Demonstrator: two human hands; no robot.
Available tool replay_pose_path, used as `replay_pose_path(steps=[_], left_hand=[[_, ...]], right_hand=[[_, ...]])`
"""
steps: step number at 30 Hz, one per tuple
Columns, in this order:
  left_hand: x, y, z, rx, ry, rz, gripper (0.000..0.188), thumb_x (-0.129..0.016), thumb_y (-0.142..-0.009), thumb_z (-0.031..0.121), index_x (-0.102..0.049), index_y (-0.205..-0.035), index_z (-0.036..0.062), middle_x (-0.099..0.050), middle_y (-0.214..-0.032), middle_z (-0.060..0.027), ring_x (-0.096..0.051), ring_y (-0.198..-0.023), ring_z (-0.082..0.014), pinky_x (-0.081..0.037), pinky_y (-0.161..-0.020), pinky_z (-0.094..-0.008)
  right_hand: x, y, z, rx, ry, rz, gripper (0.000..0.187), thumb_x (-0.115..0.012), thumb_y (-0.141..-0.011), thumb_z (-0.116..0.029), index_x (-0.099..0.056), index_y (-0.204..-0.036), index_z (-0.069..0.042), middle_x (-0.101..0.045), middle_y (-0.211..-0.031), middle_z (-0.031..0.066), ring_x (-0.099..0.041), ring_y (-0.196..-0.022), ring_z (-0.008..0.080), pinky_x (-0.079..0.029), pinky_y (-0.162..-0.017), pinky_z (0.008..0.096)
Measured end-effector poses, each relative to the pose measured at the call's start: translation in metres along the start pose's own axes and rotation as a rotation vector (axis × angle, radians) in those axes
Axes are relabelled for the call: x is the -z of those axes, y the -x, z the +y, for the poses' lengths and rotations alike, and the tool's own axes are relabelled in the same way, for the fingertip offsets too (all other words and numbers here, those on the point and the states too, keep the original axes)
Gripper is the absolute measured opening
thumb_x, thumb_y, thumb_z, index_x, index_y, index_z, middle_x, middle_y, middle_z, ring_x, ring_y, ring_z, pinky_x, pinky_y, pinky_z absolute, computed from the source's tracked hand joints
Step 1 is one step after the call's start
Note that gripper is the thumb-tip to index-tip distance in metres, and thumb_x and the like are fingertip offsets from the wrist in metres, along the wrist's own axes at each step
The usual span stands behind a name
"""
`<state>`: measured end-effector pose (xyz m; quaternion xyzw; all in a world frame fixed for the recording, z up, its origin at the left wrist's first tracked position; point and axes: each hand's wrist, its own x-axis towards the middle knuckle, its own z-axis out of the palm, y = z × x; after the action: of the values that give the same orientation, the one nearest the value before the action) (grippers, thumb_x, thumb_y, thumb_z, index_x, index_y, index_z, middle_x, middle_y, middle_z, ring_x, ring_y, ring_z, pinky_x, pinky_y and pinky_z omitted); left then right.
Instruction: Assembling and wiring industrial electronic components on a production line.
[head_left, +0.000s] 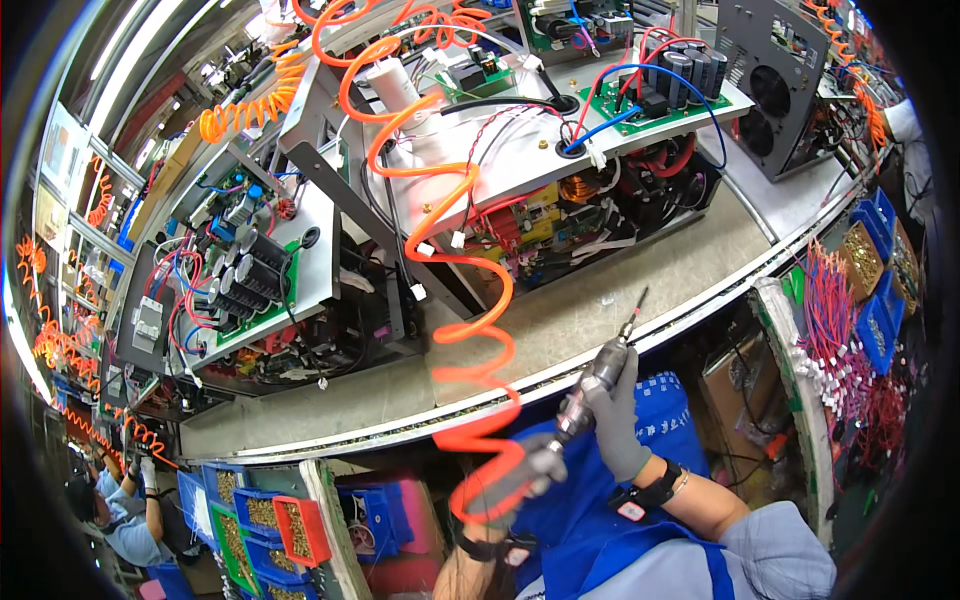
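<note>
One power screwdriver (598, 375), bit (641, 298) pointing to one o'clock, right hand (618, 420) gripping its body, left hand (543, 467) grasping its tail (orange coiled hose (503, 283) at ten o'clock).

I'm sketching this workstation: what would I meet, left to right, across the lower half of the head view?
Red bin → left hand → right hand → bundle of red and blue wires → blue bin of small parts.
</note>
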<state>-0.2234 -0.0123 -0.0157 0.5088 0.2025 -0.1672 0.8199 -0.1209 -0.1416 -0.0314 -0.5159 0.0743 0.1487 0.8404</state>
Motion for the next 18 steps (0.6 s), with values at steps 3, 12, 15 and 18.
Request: replay_pose_path(steps=[3,12,15,18], left_hand=[[0.047,-0.02,0.023,-0.107,0.061,-0.082,0.061,-0.064,-0.082,0.037,-0.052,-0.125,-0.0046,-0.062,-0.078,-0.0057,-0.042,-0.046,-0.0061,-0.03,-0.04,-0.0182],[0.126,-0.054,0.021,-0.14,1.044,0.039,0.045,-0.053,-0.093,0.037,-0.053,-0.117,-0.0016,-0.061,-0.104,-0.0145,-0.053,-0.071,-0.0189,-0.043,-0.051,-0.026],[0.12,-0.043,0.015,-0.304,0.998,0.123,0.045,-0.052,-0.095,0.035,-0.051,-0.12,-0.0026,-0.057,-0.117,-0.0145,-0.056,-0.086,-0.0243,-0.049,-0.063,-0.031],[0.106,-0.035,0.016,-0.461,0.858,0.233,0.044,-0.055,-0.095,0.03,-0.048,-0.124,-0.0026,-0.049,-0.13,-0.0179,-0.056,-0.103,-0.0294,-0.053,-0.079,-0.0365]], right_hand=[[-0.004,-0.012,0.002,0.068,0.076,-0.059,0.085,-0.059,-0.089,-0.013,-0.001,-0.151,-0.01,-0.057,-0.094,0.012,-0.062,-0.076,0.0161,-0.054,-0.069,0.0305],[0.014,-0.054,-0.032,0.32,0.675,-0.268,0.058,-0.067,-0.086,-0.018,-0.044,-0.138,-0.005,-0.059,-0.113,0.0123,-0.061,-0.098,0.018,-0.051,-0.08,0.0293],[0.029,-0.082,-0.056,0.449,0.725,-0.194,0.054,-0.066,-0.087,-0.016,-0.046,-0.136,-0.005,-0.059,-0.114,0.0116,-0.061,-0.098,0.0181,-0.051,-0.079,0.0289],[0.042,-0.107,-0.08,0.595,0.814,-0.134,0.049,-0.065,-0.088,-0.011,-0.048,-0.133,-0.004,-0.059,-0.112,0.0095,-0.062,-0.096,0.0165,-0.051,-0.074,0.027]])
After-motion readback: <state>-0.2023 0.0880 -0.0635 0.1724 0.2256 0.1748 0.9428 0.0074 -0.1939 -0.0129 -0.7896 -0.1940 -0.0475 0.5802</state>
